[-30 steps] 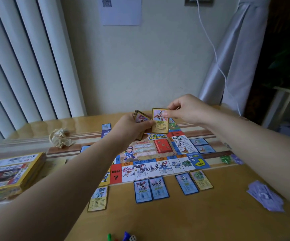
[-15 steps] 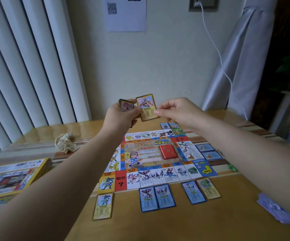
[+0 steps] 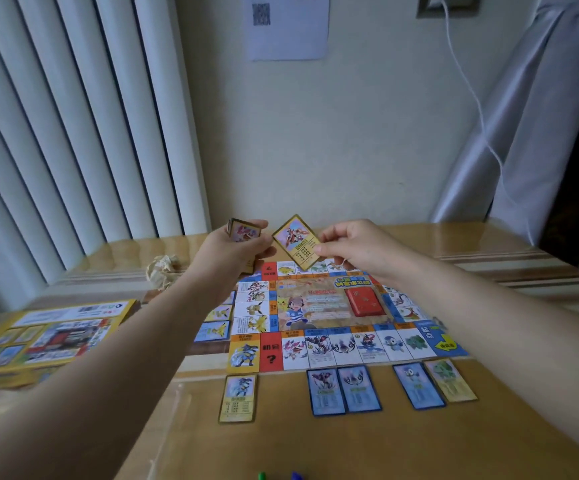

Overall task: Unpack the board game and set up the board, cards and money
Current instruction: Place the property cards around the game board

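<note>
Left hand (image 3: 232, 247) first: we've got its fingers curled round a small stack of cards (image 3: 243, 231), glossy gold-rimmed rectangles, held above the far left corner of the board (image 3: 329, 306). Right hand (image 3: 354, 247) pinches a single card (image 3: 296, 242) by its lower right edge between thumb and forefinger. It's tilted, with the picture side towards us, just beside the stack.

Below both hands the board lies flat on the desk (image 3: 316, 445), a thin printed sheet ringed with picture squares. One red deck (image 3: 364, 302) sits right of its centre.

Along the near edge we count five cards face up on the shiny wooden top. There's a yellow card (image 3: 238, 398) on its own at the left. Next comes a blue pair (image 3: 341, 389) side by side, then a blue card (image 3: 418, 384) against a yellow-green card (image 3: 449, 379).

Over at the far left lies a flat yellow box (image 3: 45, 334), with one crumpled paper ball (image 3: 163, 268) beyond it.
</note>
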Demonstrator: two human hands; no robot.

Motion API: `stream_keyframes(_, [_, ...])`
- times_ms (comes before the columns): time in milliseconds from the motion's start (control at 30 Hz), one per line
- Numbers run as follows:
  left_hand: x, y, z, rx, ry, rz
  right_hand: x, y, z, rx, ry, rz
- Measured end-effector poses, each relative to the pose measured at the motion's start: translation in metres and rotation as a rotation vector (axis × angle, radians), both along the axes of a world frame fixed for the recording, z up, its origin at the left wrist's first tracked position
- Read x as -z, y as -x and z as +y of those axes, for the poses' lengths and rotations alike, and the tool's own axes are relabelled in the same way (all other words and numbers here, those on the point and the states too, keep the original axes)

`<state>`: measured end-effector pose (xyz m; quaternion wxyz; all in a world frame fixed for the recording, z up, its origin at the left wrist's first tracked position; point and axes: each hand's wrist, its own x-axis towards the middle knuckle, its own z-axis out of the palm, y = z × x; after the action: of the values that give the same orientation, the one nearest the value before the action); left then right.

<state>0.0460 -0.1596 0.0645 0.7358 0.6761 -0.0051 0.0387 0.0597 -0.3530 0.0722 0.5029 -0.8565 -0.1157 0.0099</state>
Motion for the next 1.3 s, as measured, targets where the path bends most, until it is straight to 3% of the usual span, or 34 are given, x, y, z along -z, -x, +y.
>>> stream_keyframes(567, [0.016,0.002,0.051,-0.059,0.072,0.033,0.004,-0.011,0.066,-0.122,-0.010,0.010])
stream_keyframes(867, [0.025,-0.008,0.066,-0.100,0.084,0.020,0.005,-0.020,0.074,-0.170,0.124,0.036])
stream_keyframes(1100, [0.009,-0.021,0.073,-0.146,-0.598,-0.213,-0.012,-0.040,0.089,-0.163,0.096,-0.074])
stream_keyframes(1300, [0.009,-0.048,0.085,-0.178,-0.804,-0.257,-0.007,-0.074,0.117,-0.239,0.150,-0.120])
